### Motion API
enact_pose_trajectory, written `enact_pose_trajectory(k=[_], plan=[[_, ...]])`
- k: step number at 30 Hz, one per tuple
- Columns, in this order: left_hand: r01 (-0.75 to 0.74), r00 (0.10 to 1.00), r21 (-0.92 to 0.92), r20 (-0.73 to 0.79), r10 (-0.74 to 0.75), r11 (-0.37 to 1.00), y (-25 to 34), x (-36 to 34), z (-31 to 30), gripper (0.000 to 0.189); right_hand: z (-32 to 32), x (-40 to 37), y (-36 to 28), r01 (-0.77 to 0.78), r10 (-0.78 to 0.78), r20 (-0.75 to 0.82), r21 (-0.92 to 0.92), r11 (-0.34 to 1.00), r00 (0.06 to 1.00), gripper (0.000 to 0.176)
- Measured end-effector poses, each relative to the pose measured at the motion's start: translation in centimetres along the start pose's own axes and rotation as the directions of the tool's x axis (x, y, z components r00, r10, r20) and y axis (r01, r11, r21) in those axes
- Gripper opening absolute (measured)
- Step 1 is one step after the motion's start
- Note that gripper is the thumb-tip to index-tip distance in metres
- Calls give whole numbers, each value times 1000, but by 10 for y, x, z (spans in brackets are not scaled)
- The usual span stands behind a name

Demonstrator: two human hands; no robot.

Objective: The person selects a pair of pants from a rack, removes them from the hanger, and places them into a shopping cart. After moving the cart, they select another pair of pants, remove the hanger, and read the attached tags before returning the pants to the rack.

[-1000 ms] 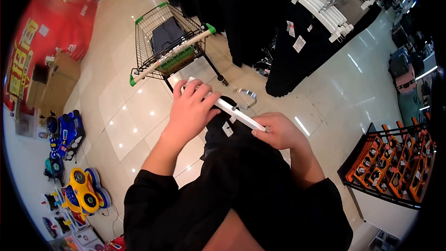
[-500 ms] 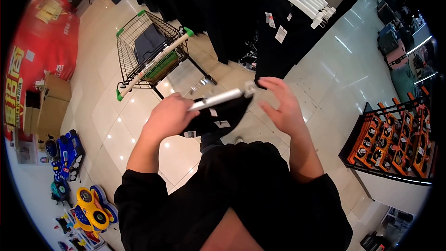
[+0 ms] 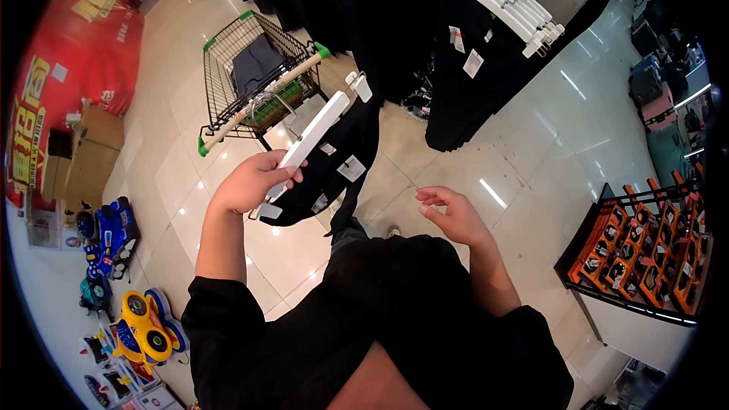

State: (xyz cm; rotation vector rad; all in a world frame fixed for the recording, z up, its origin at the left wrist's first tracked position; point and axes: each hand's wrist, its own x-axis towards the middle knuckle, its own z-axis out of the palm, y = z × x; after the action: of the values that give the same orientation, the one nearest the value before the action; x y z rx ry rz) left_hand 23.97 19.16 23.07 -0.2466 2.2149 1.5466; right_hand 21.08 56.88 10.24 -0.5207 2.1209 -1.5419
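Observation:
My left hand (image 3: 254, 182) is closed around the lower end of a white clip hanger (image 3: 315, 130), which slants up and to the right. Black trousers (image 3: 307, 196) with several white tags hang from the hanger's clips. The metal hook shows on the side facing the cart. To the right, my right hand (image 3: 449, 214) is held in the air with nothing in it, fingers loosely curled and apart from the thumb. It is clear of the hanger and the garment.
A shopping cart (image 3: 220, 49) holding folded dark cloth (image 3: 262, 64) stands ahead left. Beyond is a rack of black garments (image 3: 456, 91) on white hangers (image 3: 509, 7). A shelf of orange-boxed goods (image 3: 645, 247) is at right; toy vehicles (image 3: 144, 326) and a cardboard box (image 3: 99, 144) are at left.
The hanger with the trousers has swung to a steeper slant, its far end moving up and left. My right hand has drawn back toward my body, away from the hanger.

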Motion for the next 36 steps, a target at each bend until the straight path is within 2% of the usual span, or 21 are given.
enact_pose_trajectory(k=[2,3,5,6,9,10,13,15,17,18,19,22,23,25,26,31,33,36], plan=[[59,995,-112,92,-49,992,7,-2,-2,31,-1,0,-2,-11,11,0,-3,1000,1000,38],[55,994,-105,95,-45,993,11,-3,-2,31,-2,-1,-2,-24,24,2,-8,1000,1000,38],[93,970,-239,241,-34,967,18,-8,1,29,-3,-3,3,-35,35,-2,-1,999,999,38],[95,968,-233,248,-35,968,22,-9,2,29,-3,-4,6,-47,47,2,4,999,999,39],[40,915,-293,396,83,955,32,-11,8,38,-3,-11,14,-79,79,5,-31,996,997,40],[25,906,-320,408,114,947,32,-10,10,43,-2,-14,16,-82,82,-3,-28,996,997,40],[48,892,-383,432,133,922,43,-12,23,45,1,-20,21,-138,138,23,-8,990,990,40],[-5,894,-396,409,181,918,38,-9,37,51,4,-23,27,-160,162,57,-46,986,985,40],[-73,899,-600,305,313,796,42,-7,52,60,7,-28,36,-171,173,43,-35,985,984,40],[-106,918,-600,248,310,793,47,-8,60,65,7,-30,38,-177,178,42,-30,984,983,40],[-53,933,-671,231,277,739,51,-6,63,58,7,-32,38,-183,184,30,-27,983,982,40],[-103,945,-765,123,302,635,58,6,75,50,4,-38,40,-209,210,20,-67,976,977,39],[-99,944,-765,131,304,636,60,9,80,50,5,-41,43,-227,228,4,-61,972,974,39],[-132,975,-788,6,221,602,67,14,87,46,6,-44,48,-248,247,-19,-52,967,969,39],[-139,955,-809,44,294,571,59,20,84,42,6,-47,51,-256,254,-41,-52,965,966,39],[-106,954,-841,65,294,530,52,34,87,42,6,-64,60,-295,291,-82,-34,955,953,39],[-125,977,-816,-1,215,564,57,34,91,41,5,-69,56,-315,312,-104,-18,949,944,39],[-122,969,-825,23,247,553,56,38,97,41,4,-76,55,-307,306,-102,6,952,947,38]])
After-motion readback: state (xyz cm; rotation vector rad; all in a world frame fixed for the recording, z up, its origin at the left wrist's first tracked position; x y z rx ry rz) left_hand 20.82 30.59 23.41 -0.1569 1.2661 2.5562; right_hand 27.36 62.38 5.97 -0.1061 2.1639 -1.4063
